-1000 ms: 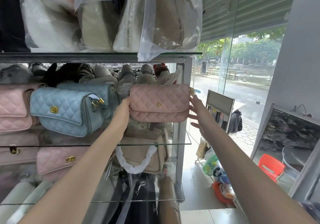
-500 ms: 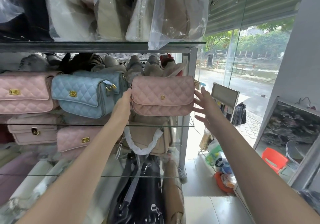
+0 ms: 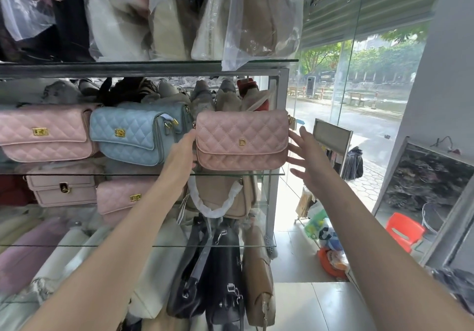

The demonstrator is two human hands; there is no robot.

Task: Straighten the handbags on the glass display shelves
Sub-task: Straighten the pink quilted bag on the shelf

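Pink quilted handbag [image 3: 242, 139] upright between left hand [image 3: 180, 156] and spread right fingers [image 3: 305, 136].

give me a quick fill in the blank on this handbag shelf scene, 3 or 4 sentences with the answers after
1. The pink handbag between the two hands carries a gold letter ____ on its flap.
2. The bag right beside the left hand is ____ in colour.
3. The right hand has its fingers ____ at the handbag's end.
4. The handbag stands on a shelf made of ____.

Missing words: D; blue; spread open; glass
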